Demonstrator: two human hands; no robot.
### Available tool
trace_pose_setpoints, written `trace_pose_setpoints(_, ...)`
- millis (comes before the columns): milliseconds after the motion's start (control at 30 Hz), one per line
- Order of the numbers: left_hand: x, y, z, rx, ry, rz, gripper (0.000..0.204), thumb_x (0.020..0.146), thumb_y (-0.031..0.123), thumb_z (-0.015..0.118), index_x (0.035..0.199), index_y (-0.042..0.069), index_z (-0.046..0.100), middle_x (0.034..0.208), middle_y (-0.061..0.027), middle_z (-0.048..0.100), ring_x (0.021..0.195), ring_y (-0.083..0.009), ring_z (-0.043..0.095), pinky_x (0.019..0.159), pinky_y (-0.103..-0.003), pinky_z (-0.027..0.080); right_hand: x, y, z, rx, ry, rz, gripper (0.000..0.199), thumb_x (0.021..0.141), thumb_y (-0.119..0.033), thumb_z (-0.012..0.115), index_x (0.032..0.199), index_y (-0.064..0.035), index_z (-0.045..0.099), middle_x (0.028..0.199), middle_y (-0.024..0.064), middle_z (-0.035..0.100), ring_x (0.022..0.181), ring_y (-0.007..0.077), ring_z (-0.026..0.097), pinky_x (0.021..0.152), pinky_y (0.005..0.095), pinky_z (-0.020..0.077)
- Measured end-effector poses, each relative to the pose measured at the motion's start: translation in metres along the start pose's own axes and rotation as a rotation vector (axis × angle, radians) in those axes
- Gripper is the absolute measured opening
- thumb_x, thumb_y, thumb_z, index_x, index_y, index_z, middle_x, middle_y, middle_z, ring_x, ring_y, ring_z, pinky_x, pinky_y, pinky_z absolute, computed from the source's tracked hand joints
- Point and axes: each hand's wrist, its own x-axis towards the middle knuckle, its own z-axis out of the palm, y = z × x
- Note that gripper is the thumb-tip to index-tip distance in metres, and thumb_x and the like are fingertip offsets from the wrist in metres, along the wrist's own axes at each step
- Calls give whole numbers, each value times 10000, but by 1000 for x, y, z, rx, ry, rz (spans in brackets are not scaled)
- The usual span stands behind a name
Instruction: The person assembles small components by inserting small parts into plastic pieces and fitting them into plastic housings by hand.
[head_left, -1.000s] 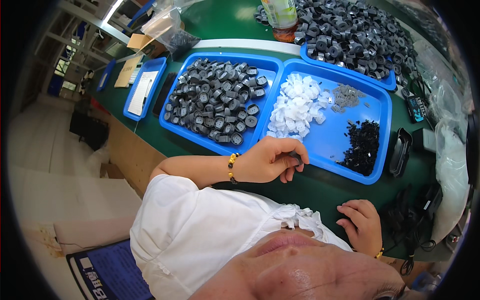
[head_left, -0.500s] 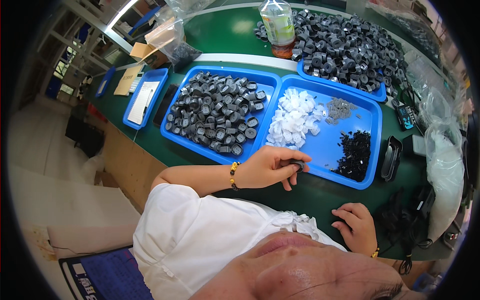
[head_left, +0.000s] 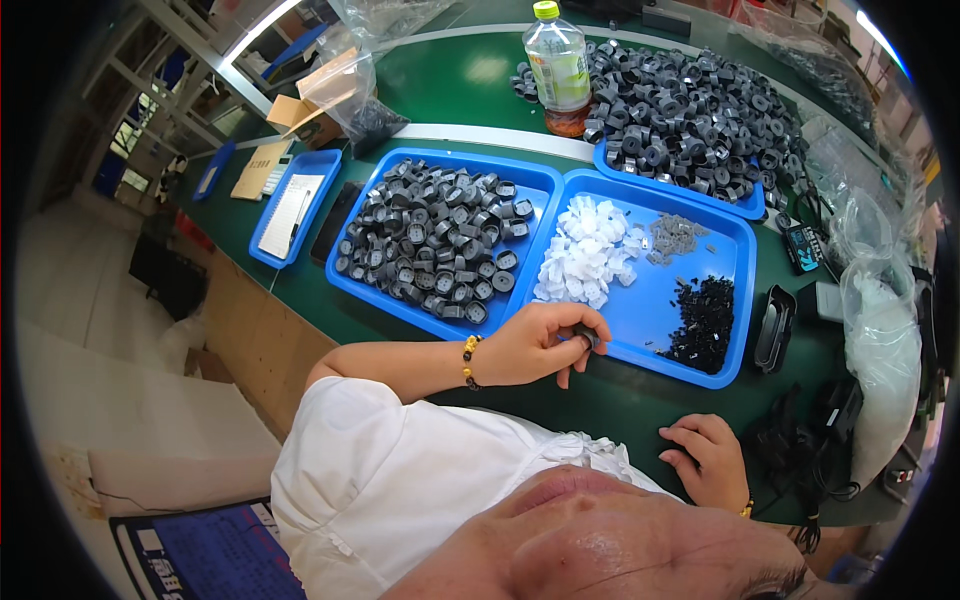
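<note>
Left hand grips cap as view lifts

Head view: over the last half second the trays have slid lower in frame and the bottle (head_left: 560,75) shows whole, so the head seems to have tipped up. The left hand (head_left: 555,345) stays pinched on the gray cap (head_left: 588,338), its forefinger seemingly bent closer; I judge this a small regrip, the handling otherwise unchanged.

The cap is by the near rim of the right tray (head_left: 640,302), white pieces (head_left: 588,250) toward twelve o'clock, black bits (head_left: 703,325) at three. Squat, it has no clear long axis; its visible sliver slants from ten to four. Its open side is hidden.

At four, the right hand (head_left: 708,460) rests loosely curled, thumb apart, nothing visible in it.
</note>
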Motion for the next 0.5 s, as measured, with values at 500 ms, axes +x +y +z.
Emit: trace_pose_setpoints(500,-1,-1,2,22,-24,-9,233,890,-69,468,1062,-13,615,1002,-91,622,779,-92,601,553,-207,532,-1,4,3,2,39,0,249,723,-134,758,947,-46,690,922,76,638,822,275,594,726,368,469)
